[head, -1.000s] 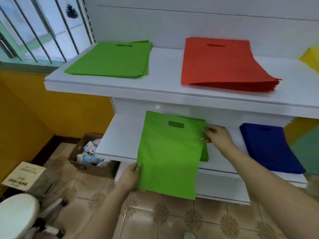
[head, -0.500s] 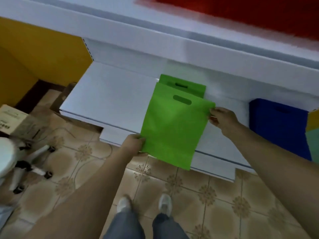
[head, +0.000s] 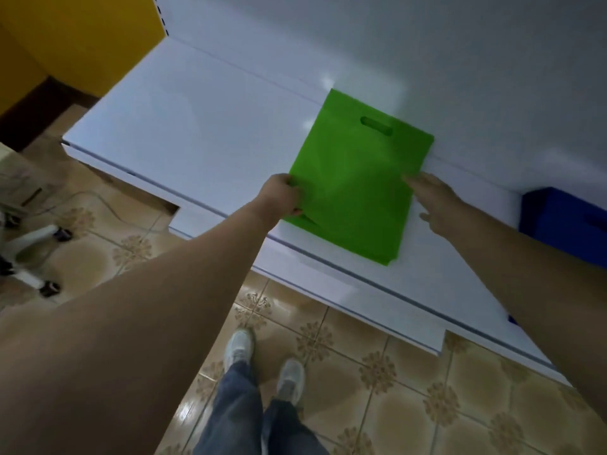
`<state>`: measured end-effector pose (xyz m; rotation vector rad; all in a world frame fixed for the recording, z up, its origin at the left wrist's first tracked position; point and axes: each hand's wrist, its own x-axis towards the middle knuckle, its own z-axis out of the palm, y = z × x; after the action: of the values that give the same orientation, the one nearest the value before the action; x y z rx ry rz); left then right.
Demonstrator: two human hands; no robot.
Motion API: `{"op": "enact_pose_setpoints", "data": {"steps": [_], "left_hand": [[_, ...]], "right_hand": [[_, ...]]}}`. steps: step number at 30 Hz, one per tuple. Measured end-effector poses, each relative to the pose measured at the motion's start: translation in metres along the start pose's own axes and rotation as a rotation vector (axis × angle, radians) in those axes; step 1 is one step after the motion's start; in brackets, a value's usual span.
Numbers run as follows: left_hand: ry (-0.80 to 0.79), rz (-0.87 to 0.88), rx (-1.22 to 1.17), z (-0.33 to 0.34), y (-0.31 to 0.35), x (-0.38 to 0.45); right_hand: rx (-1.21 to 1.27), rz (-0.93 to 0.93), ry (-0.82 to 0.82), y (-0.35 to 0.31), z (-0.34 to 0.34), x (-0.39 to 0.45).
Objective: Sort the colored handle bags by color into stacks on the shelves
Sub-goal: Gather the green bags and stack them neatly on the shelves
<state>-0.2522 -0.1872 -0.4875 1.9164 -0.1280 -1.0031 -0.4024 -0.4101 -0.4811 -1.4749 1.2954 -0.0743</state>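
Note:
A bright green handle bag (head: 354,182) lies flat on the white lower shelf (head: 203,133), its cut-out handle toward the back wall. More green edges show under it, so it tops a small green stack. My left hand (head: 282,198) pinches the bag's left edge near the front corner. My right hand (head: 433,201) rests at the bag's right edge, fingers spread flat on the shelf and touching the bag. A dark blue stack of bags (head: 568,221) sits further right on the same shelf.
The shelf's front edge (head: 361,284) runs diagonally above a tiled floor (head: 377,372). My feet in white shoes (head: 262,359) stand just in front. A white wheeled chair base (head: 29,247) and cables lie at the left, by a yellow wall (head: 82,37).
The view has tipped down, losing the upper shelf. The green bag went from held up in front of the shelf to lying flat on the green stack, my right hand opening beside it.

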Motion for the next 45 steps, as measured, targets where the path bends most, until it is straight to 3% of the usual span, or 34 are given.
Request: {"op": "enact_pose_setpoints", "data": {"steps": [5, 7, 12, 16, 22, 32, 35, 39, 45], "left_hand": [[0.175, 0.169, 0.596, 0.009, -0.013, 0.006], [0.215, 0.216, 0.664, 0.012, -0.016, 0.006], [0.135, 0.17, 0.738, 0.012, -0.015, 0.011], [0.108, 0.153, 0.757, 0.005, -0.008, 0.006], [0.139, 0.209, 0.641, -0.018, 0.001, -0.052], [0.317, 0.337, 0.417, -0.112, 0.002, -0.217], [0.353, 0.41, 0.418, -0.152, 0.01, -0.261], [0.409, 0.547, 0.457, -0.213, 0.026, -0.301], [0.528, 0.708, 0.438, -0.275, 0.067, -0.325]], "right_hand": [[-0.103, -0.028, 0.016, 0.029, 0.022, 0.0], [-0.12, -0.023, 0.035, 0.031, 0.025, 0.002], [-0.234, -0.042, 0.033, 0.028, 0.024, 0.004], [-0.41, -0.081, 0.006, 0.014, 0.021, -0.005], [-0.68, -0.343, 0.004, -0.052, 0.044, -0.058], [-0.652, -0.923, -0.142, -0.172, 0.115, -0.261], [-0.672, -1.166, -0.204, -0.205, 0.134, -0.337], [-0.569, -1.316, -0.243, -0.244, 0.15, -0.421], [-0.433, -1.378, -0.036, -0.3, 0.144, -0.453]]}}
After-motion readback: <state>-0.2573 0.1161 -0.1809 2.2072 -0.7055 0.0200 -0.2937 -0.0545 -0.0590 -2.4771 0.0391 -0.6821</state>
